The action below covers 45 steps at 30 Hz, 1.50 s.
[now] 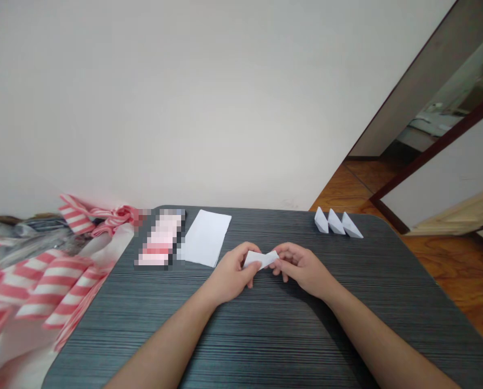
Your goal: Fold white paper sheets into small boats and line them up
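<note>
A white paper [267,260] hangs between two bare hands over the middle of the table [241,329], pinched at its left end by thumb and fingers of the left hand [236,272] and at its right by the thumb and forefinger of the right hand [301,265], whose remaining fingers curl loosely beneath. The step looks like folding or shaping, and it would likely go best with one hand holding firm while the other lines up edges and runs a thumb along each crease; tugging both ends at once could warp or tear the paper. The piece is small, narrow and plain, its upper edge dipping into a shallow V; finer creases are too small to make out, as is whether it touches the table. Beyond the right hand, three pointed white shapes [336,222] stand in a row near the far edge. Beyond the left lie flat white sheets [208,237], just beside a pixelated object [160,237]; red-and-white striped cloth [59,281] is heaped past the table's left side.
</note>
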Tool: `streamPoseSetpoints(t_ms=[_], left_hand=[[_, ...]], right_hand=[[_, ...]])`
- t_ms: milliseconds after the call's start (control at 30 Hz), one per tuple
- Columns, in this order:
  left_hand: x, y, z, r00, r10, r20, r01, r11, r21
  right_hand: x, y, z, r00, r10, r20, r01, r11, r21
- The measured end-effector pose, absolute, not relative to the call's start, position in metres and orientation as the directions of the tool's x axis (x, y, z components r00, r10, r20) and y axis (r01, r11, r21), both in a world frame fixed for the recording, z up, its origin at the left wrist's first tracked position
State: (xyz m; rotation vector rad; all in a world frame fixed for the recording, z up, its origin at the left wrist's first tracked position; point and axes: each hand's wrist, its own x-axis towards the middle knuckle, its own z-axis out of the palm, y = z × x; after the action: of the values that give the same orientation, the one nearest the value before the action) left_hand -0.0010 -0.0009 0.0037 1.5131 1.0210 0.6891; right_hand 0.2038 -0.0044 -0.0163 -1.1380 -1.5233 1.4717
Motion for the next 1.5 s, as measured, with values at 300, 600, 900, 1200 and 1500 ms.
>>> streamPoseSetpoints(t_ms=[300, 600, 900, 1200, 1500], left_hand=[[0.0, 0.0, 0.002, 0.474, 0.869, -0.142, 0.239, 0.029, 0.971], [-0.001, -0.001, 0.003, 0.447, 0.886, -0.127, 0.23, 0.023, 0.973], [-0.001, -0.002, 0.002, 0.443, 0.888, -0.122, 0.254, 0.006, 0.967], [-0.002, -0.002, 0.009, 0.487, 0.864, -0.131, 0.269, -0.006, 0.963], [-0.002, -0.003, 0.009, 0.481, 0.869, -0.118, 0.311, -0.043, 0.95]], right_hand=[[0.205, -0.006, -0.015, -0.374, 0.924, -0.079, 0.172, -0.015, -0.985], [0.202, -0.008, -0.009, -0.308, 0.951, -0.018, 0.11, 0.016, -0.994], [0.203, -0.008, -0.01, -0.348, 0.937, -0.045, 0.227, 0.037, -0.973], [0.205, -0.008, -0.009, -0.338, 0.94, -0.042, 0.305, 0.068, -0.95], [0.204, -0.008, -0.012, -0.299, 0.954, -0.02, 0.302, 0.075, -0.95]])
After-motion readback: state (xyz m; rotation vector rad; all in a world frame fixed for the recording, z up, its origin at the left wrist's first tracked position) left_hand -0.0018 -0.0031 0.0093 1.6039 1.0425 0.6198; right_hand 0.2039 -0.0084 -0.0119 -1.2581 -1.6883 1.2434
